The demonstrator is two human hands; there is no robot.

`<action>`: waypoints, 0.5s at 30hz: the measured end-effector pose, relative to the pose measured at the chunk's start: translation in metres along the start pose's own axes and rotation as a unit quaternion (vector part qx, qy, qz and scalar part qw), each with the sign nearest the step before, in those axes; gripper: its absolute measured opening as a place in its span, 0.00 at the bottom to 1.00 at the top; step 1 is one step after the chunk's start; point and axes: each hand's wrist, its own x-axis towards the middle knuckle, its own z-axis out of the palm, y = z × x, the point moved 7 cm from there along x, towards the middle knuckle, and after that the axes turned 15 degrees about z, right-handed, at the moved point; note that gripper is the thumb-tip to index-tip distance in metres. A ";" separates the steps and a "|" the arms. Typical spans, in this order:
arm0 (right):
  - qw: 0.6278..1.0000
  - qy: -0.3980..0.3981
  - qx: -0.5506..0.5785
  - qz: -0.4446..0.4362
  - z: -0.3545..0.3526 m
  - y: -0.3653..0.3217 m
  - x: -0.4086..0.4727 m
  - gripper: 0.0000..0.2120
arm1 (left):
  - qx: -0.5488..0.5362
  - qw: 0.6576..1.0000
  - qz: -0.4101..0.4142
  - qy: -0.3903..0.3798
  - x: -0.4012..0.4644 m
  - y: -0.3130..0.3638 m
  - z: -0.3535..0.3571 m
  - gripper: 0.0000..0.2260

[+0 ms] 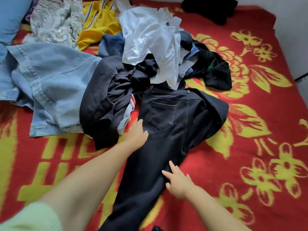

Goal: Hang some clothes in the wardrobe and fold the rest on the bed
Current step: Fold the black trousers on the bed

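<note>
Dark jeans (160,130), limp but weighty, lay flat under the left hand (136,134) and right hand (177,182), fingers extended and pressing; best grasped at waistband.

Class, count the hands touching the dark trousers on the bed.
2. The left hand rests beside the back pocket of the dark trousers; the right hand presses the leg lower down.

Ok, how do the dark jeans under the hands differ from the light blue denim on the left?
The dark jeans are near-black and laid out lengthwise, back pocket up; the light blue denim is pale and lies rumpled. The left hand and right hand touch the dark jeans; neither touches the light blue denim. Both lie on the red and yellow blanket.
</note>
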 end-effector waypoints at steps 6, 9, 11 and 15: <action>1.000 -0.014 -0.007 -0.025 -0.013 -0.001 0.011 0.25 | -0.180 0.965 -0.150 0.115 0.063 -0.008 -0.008 0.39; 0.999 -0.016 0.013 -0.027 -0.004 0.005 0.009 0.27 | -0.342 0.926 -0.129 0.090 0.062 0.003 0.004 0.28; 0.998 0.001 0.054 -0.036 -0.010 0.006 0.006 0.26 | -0.326 0.939 -0.070 0.082 0.053 0.022 0.002 0.19; 0.896 0.153 0.416 -0.001 -0.066 0.021 -0.017 0.23 | -0.149 0.977 0.083 0.126 0.007 0.069 -0.009 0.19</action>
